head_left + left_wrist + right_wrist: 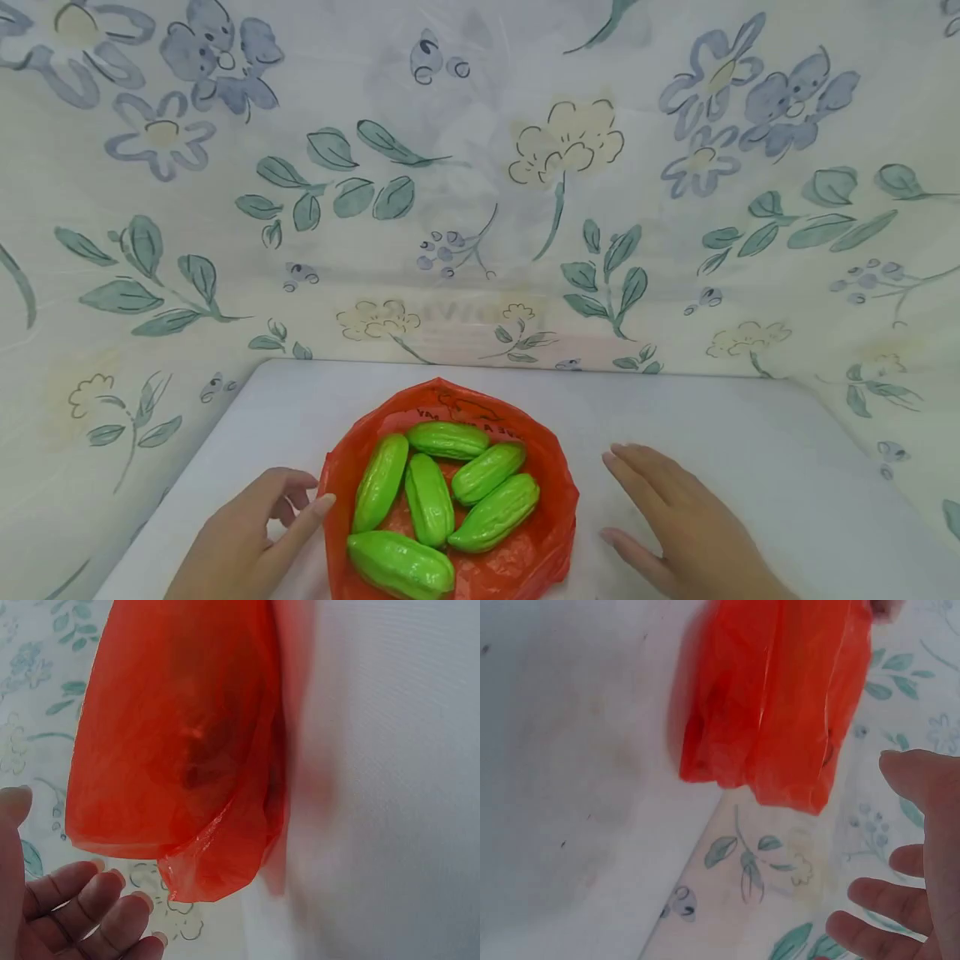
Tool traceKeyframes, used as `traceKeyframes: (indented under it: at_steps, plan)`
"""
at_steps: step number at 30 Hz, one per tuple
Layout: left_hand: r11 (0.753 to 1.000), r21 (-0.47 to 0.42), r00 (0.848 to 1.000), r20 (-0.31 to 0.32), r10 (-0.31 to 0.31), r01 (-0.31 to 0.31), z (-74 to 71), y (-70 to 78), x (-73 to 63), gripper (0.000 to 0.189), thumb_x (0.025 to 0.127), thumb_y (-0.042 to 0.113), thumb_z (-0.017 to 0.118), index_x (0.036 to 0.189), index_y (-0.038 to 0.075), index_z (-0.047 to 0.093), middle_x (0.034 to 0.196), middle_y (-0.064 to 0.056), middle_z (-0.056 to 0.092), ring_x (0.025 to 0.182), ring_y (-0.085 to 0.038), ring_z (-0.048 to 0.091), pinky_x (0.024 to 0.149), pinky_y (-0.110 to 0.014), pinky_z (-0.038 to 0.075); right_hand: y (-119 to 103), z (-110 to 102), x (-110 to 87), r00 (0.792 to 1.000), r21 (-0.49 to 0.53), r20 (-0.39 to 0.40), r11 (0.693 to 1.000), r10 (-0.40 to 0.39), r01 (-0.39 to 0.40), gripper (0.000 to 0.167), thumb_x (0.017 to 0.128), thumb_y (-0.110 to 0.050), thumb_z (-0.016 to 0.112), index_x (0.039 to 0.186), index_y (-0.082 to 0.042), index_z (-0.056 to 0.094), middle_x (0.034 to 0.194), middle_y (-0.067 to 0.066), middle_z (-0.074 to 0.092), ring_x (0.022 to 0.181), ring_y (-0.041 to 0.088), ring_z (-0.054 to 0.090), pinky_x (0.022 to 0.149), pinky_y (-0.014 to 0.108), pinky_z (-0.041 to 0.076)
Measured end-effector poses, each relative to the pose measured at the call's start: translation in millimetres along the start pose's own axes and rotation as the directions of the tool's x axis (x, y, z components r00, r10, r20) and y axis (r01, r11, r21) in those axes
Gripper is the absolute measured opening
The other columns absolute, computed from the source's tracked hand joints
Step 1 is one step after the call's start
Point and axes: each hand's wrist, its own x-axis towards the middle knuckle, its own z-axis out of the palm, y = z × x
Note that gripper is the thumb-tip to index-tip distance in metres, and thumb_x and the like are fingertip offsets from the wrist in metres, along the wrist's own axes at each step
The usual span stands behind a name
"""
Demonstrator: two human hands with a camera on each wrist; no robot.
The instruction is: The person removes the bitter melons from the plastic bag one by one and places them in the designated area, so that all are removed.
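A red plastic bag (pixel 553 475) stands with its mouth spread wide, its rim folded into a rough circle. Inside lie several bright green, ridged, glossy gourds (pixel 429 500). My left hand (pixel 243 533) is at the bag's left edge, thumb and fingers apart and loosely bent, thumb tip right at the rim. In the left wrist view, relaxed fingers (pixel 97 907) show beside the red bag wall (pixel 157 742). My right hand (pixel 686 525) hovers to the right of the bag with a gap between, fingers extended and holding nothing. The right wrist view shows its spread fingers (pixel 889 900).
The bag sits on a white table (pixel 288 408). Behind and at both sides hangs a pale cloth (pixel 480 183) printed with blue flowers and green leaves, meeting the table's back edge. In the right wrist view the table's edge (pixel 686 866) runs diagonally below the bag.
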Motion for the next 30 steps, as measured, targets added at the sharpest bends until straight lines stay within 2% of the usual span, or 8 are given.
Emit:
traceKeyframes:
  at_steps: [3,8,10,14,17,21,26,30]
  plan:
    - [1.000,-0.027,1.000,0.002,-0.015,0.015,3.6,-0.5,0.2,0.049,0.097,0.060,0.067,0.106,0.013,0.063,0.078,0.005,0.057,0.073,-0.012,0.053,0.062,-0.024,0.048,-4,1,3.8,0.999,0.015,-0.010,0.999,-0.030,0.030,0.083,0.084,-0.056,0.083,0.154,-0.027,0.050,0.154,-0.007,0.051,0.136,0.019,0.052,0.101,0.046,0.054]
    - [0.996,-0.058,0.994,-0.080,0.068,-0.072,11.8,-2.5,-4.0,0.036,0.096,0.050,0.073,0.084,0.020,0.058,0.063,0.007,0.048,0.062,-0.007,0.046,0.056,-0.023,0.039,-6,5,8.4,0.995,0.025,-0.022,0.995,-0.094,0.095,0.080,0.085,-0.053,0.083,0.153,-0.024,0.052,0.154,-0.007,0.051,0.137,0.018,0.052,0.101,0.044,0.053]
    - [0.995,-0.071,0.994,-0.082,0.071,-0.077,13.0,-2.2,-5.0,0.036,0.096,0.049,0.074,0.082,0.020,0.057,0.061,0.007,0.047,0.061,-0.007,0.046,0.055,-0.023,0.038,-6,7,10.4,0.994,0.034,-0.013,0.993,-0.112,0.112,0.079,0.086,-0.052,0.082,0.153,-0.023,0.053,0.154,-0.006,0.051,0.138,0.019,0.051,0.101,0.045,0.053]
    - [0.996,-0.081,0.999,-0.017,0.029,-0.031,13.0,-2.3,-3.3,0.040,0.096,0.053,0.072,0.083,0.019,0.058,0.062,0.006,0.050,0.063,-0.009,0.048,0.057,-0.023,0.041,-10,9,14.6,0.990,0.059,0.007,0.988,-0.144,0.143,0.077,0.087,-0.052,0.081,0.152,-0.021,0.053,0.155,-0.006,0.050,0.139,0.019,0.050,0.100,0.046,0.054]
    - [0.997,-0.073,1.000,0.002,0.028,-0.028,12.1,-3.1,-2.4,0.040,0.095,0.053,0.073,0.082,0.018,0.057,0.062,0.005,0.050,0.064,-0.009,0.049,0.058,-0.023,0.042,-13,10,18.1,0.983,0.060,-0.001,0.981,-0.186,0.185,0.076,0.088,-0.052,0.080,0.151,-0.020,0.054,0.155,-0.005,0.051,0.138,0.019,0.051,0.100,0.045,0.054]
    - [0.992,-0.088,0.995,-0.036,0.089,-0.092,11.9,-5.5,-4.0,0.036,0.095,0.046,0.077,0.080,0.020,0.056,0.060,0.008,0.047,0.062,-0.007,0.048,0.056,-0.022,0.041,-17,12,23.6,0.970,0.059,-0.001,0.969,-0.241,0.241,0.074,0.092,-0.056,0.075,0.151,-0.017,0.055,0.154,-0.002,0.053,0.139,0.020,0.051,0.101,0.044,0.054]
    - [0.968,-0.117,0.972,-0.101,0.212,-0.223,13.5,-9.4,-4.0,0.029,0.097,0.031,0.077,0.078,0.023,0.057,0.061,0.016,0.047,0.063,-0.002,0.049,0.058,-0.021,0.046,-24,13,31.1,0.965,0.084,0.046,0.964,-0.256,0.252,0.072,0.095,-0.058,0.070,0.152,-0.018,0.053,0.155,-0.002,0.052,0.141,0.020,0.049,0.103,0.044,0.052]
    - [0.968,-0.126,0.975,-0.065,0.211,-0.218,14.1,-11.6,-3.0,0.026,0.099,0.031,0.074,0.080,0.021,0.058,0.063,0.016,0.050,0.066,-0.002,0.051,0.062,-0.021,0.049,-26,15,36.5,0.958,0.107,0.049,0.956,-0.281,0.275,0.067,0.095,-0.052,0.073,0.149,-0.016,0.055,0.150,-0.002,0.056,0.138,0.019,0.052,0.103,0.043,0.052]
